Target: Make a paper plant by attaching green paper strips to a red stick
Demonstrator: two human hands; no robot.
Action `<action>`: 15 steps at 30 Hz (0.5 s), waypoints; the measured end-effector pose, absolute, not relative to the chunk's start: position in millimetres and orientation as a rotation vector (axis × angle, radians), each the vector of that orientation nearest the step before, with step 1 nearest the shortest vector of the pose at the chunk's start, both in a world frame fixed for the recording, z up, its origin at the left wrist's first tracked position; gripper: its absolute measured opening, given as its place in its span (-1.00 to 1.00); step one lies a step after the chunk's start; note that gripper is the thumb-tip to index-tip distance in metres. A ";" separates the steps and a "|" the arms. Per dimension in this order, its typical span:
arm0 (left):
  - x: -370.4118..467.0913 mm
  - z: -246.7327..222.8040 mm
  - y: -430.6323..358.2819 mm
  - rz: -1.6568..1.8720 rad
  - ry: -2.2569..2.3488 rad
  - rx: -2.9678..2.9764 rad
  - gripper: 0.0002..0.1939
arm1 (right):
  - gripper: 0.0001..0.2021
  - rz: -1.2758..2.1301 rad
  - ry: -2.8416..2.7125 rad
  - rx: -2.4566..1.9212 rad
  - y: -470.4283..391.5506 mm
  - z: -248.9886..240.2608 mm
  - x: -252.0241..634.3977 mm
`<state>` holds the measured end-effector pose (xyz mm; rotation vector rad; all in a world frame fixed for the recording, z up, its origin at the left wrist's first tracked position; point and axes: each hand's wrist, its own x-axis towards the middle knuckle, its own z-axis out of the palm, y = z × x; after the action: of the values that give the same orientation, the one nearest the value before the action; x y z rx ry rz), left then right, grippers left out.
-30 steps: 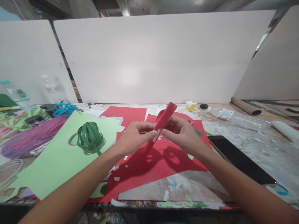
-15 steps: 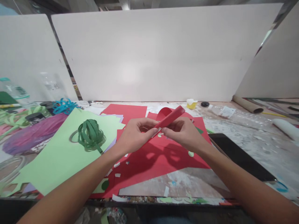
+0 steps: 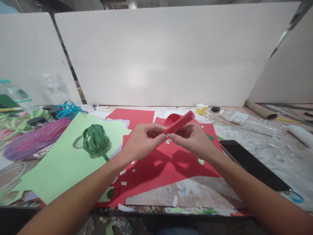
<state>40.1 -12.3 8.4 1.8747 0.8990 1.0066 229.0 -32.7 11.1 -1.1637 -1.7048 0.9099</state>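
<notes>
Between my two hands is a narrow roll of red paper (image 3: 181,122), held slanting up to the right above the table. My left hand (image 3: 143,138) pinches its lower left part, thumb in front and fingers behind. On the right, my right hand (image 3: 192,137) grips the roll from below near its middle, the thumb tip close to the left thumb. A small pale edge shows by the thumbs. Beneath both hands lie sheets of red paper (image 3: 168,169) with small white scraps on them. To the left, a ball of green paper strips (image 3: 96,139) rests on light green sheets (image 3: 56,163).
A black phone (image 3: 254,164) lies right of my right forearm. Farther back are a yellow tub (image 3: 201,109), a black lid (image 3: 215,109), a plastic bottle (image 3: 238,118) and a cardboard tube (image 3: 261,110). A purple bag (image 3: 36,140) sits at left. White panels (image 3: 151,55) stand behind.
The hands and the red roll keep nearly the same pose. The camera view has shifted very slightly.
</notes>
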 end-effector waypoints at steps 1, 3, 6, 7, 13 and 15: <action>40.1 8.2 -12.3 1.012 0.898 1.877 -0.88 | -0.87 0.908 -1.705 -1.164 -32.7 10.8 229.0; 40.3 7.7 -12.1 1.024 0.895 1.881 -0.88 | -0.86 0.905 -1.708 -1.155 -32.6 10.5 228.8; 41.0 6.2 -11.6 1.040 0.879 1.876 -0.90 | -0.86 0.915 -1.720 -1.122 -32.2 10.0 228.4; 41.2 5.5 -11.4 1.046 0.871 1.871 -0.90 | -0.86 0.924 -1.723 -1.105 -31.8 9.7 228.2; 42.3 2.6 -10.4 1.050 0.768 1.787 -0.92 | -0.89 1.000 -1.701 -0.982 -28.3 7.6 229.0; 42.5 2.6 -10.4 1.036 0.741 1.740 -0.92 | -0.91 1.025 -1.695 -0.958 -28.0 7.6 229.2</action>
<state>42.5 -10.4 2.6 1.7395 0.7407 1.0361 229.2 -28.0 7.6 -0.9579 -1.6953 1.0252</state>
